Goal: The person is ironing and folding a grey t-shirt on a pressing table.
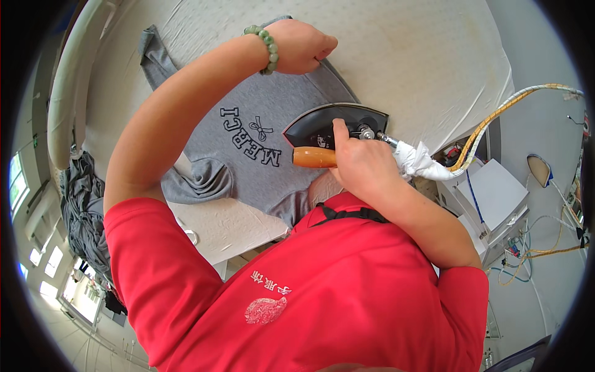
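From up here I see the broad, cream-coloured padded worktop (403,56) filling the upper part of the view, its cloth cover faintly stained. Spread flat on that worktop lies the grey knit sweatshirt with dark lettering and a small bow motif on its chest (248,149); one sleeve runs off toward the worktop's far left corner, and another is bunched in folds near the worktop's near edge. Off the worktop's left side hangs a heap of more grey garments (83,211).

On the sweatshirt, toward the worktop's right half, sits the black flat-soled steam iron with an orange wooden handle (334,127), its pointed nose aimed left at the lettering. My right hand (362,164) is wrapped tight around the handle, fingers fully curled, with the thumb stretched up over the iron's top. From the iron's rear, a white cloth-wrapped joint leads into a bundled yellow and white hose (496,115) that arcs away past the worktop's right edge.

My left hand (300,44) rests on the sweatshirt's far edge, beyond the iron, closed into a loose fist that pins or pinches the fabric; I cannot tell which. A green bead bracelet (268,48) circles that wrist.
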Tool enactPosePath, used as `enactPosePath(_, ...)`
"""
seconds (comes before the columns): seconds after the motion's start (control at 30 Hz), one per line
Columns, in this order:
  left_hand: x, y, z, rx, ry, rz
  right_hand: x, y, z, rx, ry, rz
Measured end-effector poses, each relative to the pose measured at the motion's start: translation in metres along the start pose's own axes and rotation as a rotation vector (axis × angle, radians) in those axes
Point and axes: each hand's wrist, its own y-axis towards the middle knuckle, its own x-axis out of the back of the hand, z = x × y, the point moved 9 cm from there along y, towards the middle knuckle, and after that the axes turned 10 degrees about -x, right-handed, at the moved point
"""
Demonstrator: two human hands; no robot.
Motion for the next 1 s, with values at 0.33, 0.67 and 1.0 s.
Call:
enactPosePath(0.33,-0.025,0.008,0.000,-0.170,0.125,0.175,0.011,0.012,-0.008,-0.083,0.021,0.021)
enactPosePath(0.67,-0.023,0.009,0.005,-0.080,0.294,0.199,0.022,0.035,-0.010,-0.107,-0.018,-0.036)
enactPosePath(1.0,0.022,-0.021,0.028,-0.151,0.268,-0.060,0.037,0.070,-0.013,-0.171,-0.085,-0.056)
